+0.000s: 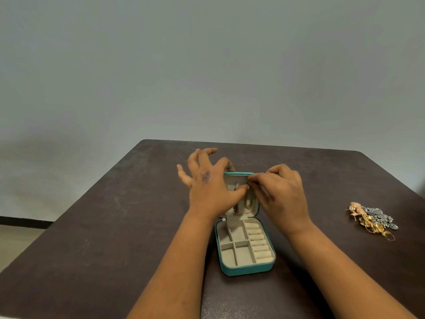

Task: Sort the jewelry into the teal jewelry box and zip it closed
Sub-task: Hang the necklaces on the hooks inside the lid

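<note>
Dark table, hands at open teal box

My left hand splayed against the box lid, thumb pressing; right hand pinching at lid's top edge.

Dark brown counter with rounded corners before a plain grey-green wall; pale floor with a black baseboard at left.
</note>
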